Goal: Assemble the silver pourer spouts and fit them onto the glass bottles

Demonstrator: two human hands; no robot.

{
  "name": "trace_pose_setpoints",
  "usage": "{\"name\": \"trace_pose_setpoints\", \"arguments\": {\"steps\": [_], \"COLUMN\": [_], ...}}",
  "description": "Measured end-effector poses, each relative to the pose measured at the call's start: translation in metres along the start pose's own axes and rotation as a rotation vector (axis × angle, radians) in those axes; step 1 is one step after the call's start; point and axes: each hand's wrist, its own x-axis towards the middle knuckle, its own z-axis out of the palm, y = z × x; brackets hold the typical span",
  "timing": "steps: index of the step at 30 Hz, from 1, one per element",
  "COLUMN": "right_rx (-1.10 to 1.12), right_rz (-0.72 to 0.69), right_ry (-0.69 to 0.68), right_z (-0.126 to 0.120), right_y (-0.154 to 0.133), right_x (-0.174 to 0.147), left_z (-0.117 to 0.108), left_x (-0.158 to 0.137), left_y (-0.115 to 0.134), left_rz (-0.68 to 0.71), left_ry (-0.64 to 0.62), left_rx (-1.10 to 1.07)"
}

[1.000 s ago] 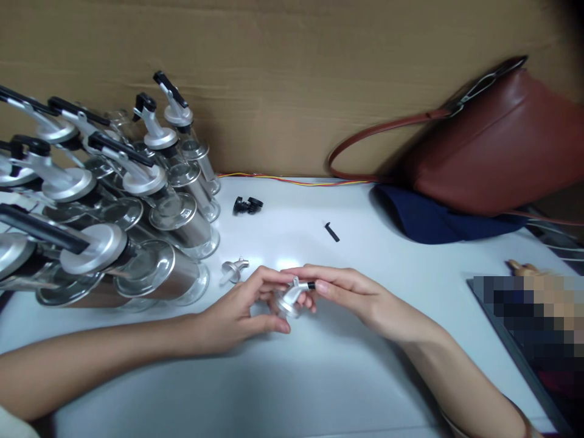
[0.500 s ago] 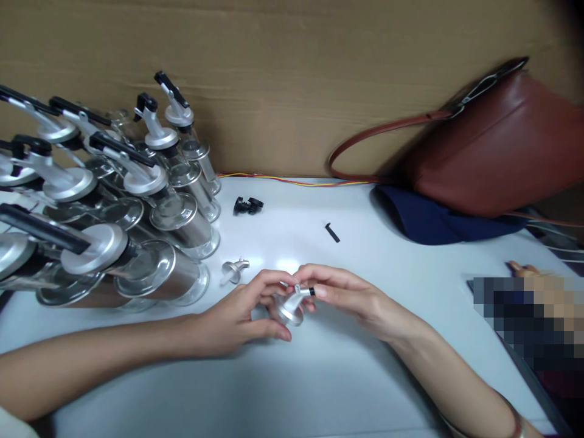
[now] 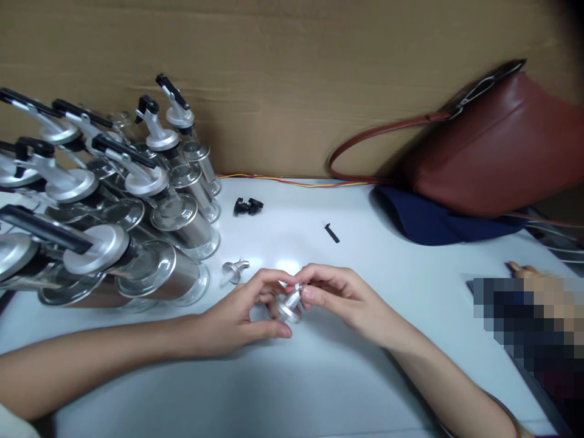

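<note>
My left hand [image 3: 246,313] holds a small silver spout cap [image 3: 289,307] over the white table [image 3: 319,365], gripping its round base between thumb and fingers. My right hand [image 3: 340,298] meets it from the right, fingertips pinched on the cap's narrow spout end. The small black piece seen at the spout tip earlier is now hidden under my right fingers. A second silver spout cap [image 3: 234,269] lies loose on the table just left of my hands.
A stack of several silver-capped glass bottles [image 3: 114,207] lies at the left. Small black parts [image 3: 247,205] and a black strip [image 3: 332,232] lie further back. A brown leather bag [image 3: 493,146] rests on dark blue cloth [image 3: 433,222] at the right, before a cardboard wall [image 3: 292,73].
My right fingers have slid left along the spout, covering the black tip that showed before. The cap has tilted slightly in my left hand.
</note>
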Motion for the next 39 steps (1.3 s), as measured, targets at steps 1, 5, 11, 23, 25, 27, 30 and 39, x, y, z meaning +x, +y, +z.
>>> {"name": "trace_pose_setpoints", "arguments": {"steps": [1, 5, 11, 23, 25, 27, 30, 39], "right_rx": [-0.015, -0.075, -0.215, -0.539, -0.517, -0.455, -0.297, -0.193], "right_rz": [-0.005, -0.029, -0.058, -0.213, -0.242, -0.303, -0.485, -0.64], "right_ry": [0.008, 0.041, 0.169, 0.245, 0.303, 0.398, 0.583, 0.799], "right_z": [0.0, 0.001, 0.003, 0.005, 0.006, 0.005, 0.003, 0.001], "right_y": [0.001, 0.002, -0.002, -0.005, -0.005, -0.004, -0.003, -0.008], "right_x": [0.0, 0.001, 0.002, -0.001, -0.003, -0.006, -0.008, -0.005], "left_z": [0.0, 0.002, 0.003, 0.006, 0.007, 0.007, 0.004, 0.01], "left_x": [0.0, 0.001, 0.002, -0.003, -0.004, -0.001, 0.012, 0.076], "left_y": [0.0, 0.003, 0.011, 0.009, 0.012, 0.018, 0.031, 0.073], "left_rz": [0.005, -0.027, -0.153, -0.095, -0.001, 0.181, 0.326, -0.249], "left_ry": [-0.005, -0.01, 0.031, 0.123, 0.129, 0.165, 0.305, 0.372], "left_rx": [0.001, -0.044, -0.073, 0.211, 0.475, 0.712, 1.077, 1.79]}}
